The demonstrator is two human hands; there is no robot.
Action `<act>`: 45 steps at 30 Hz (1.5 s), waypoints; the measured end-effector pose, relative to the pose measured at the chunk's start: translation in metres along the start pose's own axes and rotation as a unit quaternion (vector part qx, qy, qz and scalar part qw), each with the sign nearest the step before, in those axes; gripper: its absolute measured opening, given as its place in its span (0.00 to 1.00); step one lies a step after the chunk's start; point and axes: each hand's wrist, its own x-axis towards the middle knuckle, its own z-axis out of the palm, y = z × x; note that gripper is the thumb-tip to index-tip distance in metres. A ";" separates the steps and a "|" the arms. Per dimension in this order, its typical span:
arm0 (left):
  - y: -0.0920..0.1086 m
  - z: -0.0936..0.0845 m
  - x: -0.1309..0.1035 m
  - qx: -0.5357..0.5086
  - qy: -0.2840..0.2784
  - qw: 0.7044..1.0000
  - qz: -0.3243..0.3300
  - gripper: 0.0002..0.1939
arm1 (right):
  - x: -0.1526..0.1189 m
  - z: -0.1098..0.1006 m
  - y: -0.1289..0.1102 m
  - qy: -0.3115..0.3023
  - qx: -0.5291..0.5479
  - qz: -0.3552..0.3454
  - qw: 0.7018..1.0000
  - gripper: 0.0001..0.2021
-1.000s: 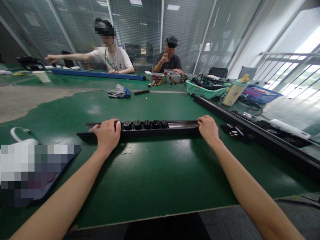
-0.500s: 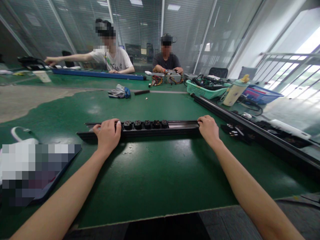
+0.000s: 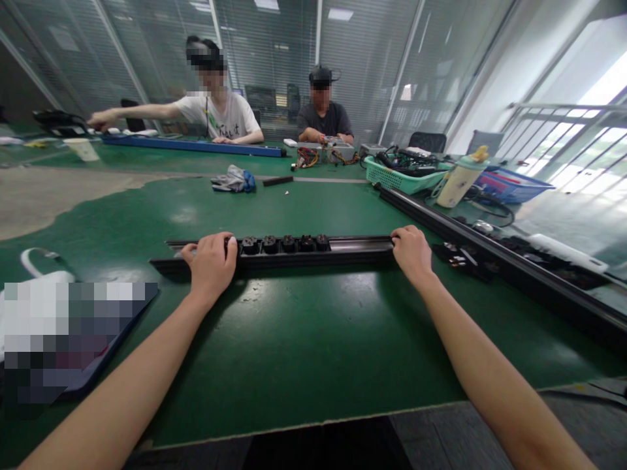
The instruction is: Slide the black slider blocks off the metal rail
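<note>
A long black power strip housing [image 3: 313, 260] lies crosswise on the green table, its open channel facing up. Several round black socket modules [image 3: 288, 243] sit side by side in its middle, while bare metal shows in the channel to their right. My left hand [image 3: 211, 261] is wrapped over the housing left of the sockets, with its thumb against the last one. At the right end, my right hand [image 3: 411, 251] pinches the housing's tip with bent fingers. The undersides of both hands' grips are hidden.
A longer black rail [image 3: 514, 261] runs diagonally at right, beside loose black socket parts [image 3: 465, 258]. Behind it stand a green basket [image 3: 406, 177], a cream tumbler [image 3: 460, 183] and a blue basket [image 3: 519, 186]. Gloves [image 3: 234, 179] lie ahead. Two people sit across the table.
My right hand has shifted slightly to the right along the housing's end. My left hand and the housing stay nearly where they were. The person in dark clothing has leaned slightly left.
</note>
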 end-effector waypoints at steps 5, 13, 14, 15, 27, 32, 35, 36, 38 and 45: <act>0.001 -0.001 0.000 -0.002 -0.001 1.000 0.000 0.23 | 0.001 0.001 0.001 0.000 -0.002 0.007 1.000 0.15; 0.003 -0.001 0.001 0.007 -0.004 1.000 -0.006 0.23 | 0.002 0.000 0.003 -0.015 -0.026 0.015 0.999 0.17; 0.003 -0.001 0.001 0.006 -0.003 1.000 -0.006 0.24 | 0.002 0.000 0.003 -0.015 -0.029 0.015 0.999 0.17; 0.002 0.000 0.000 0.005 -0.002 1.000 -0.006 0.23 | 0.002 0.001 0.004 -0.016 -0.033 0.015 0.999 0.17; 0.001 0.001 0.000 0.000 0.005 1.000 -0.002 0.22 | 0.006 0.002 0.012 -0.013 -0.039 0.015 0.999 0.17; 0.003 -0.001 0.001 0.002 0.000 1.000 -0.007 0.22 | 0.007 0.003 0.015 -0.005 -0.033 0.020 0.999 0.17; 0.003 -0.001 0.001 0.005 -0.002 1.000 -0.007 0.23 | 0.007 0.003 0.017 -0.004 -0.032 0.024 0.999 0.17; 0.003 0.000 0.001 0.006 -0.001 1.000 -0.006 0.23 | 0.008 0.003 0.017 -0.005 -0.032 0.025 0.999 0.16; 0.002 0.000 0.001 0.007 0.001 1.000 -0.004 0.23 | 0.009 0.002 0.018 -0.008 -0.034 0.031 0.999 0.16; 0.003 -0.001 0.000 0.006 -0.004 1.000 -0.006 0.23 | 0.009 0.000 0.022 -0.005 -0.042 0.035 0.998 0.17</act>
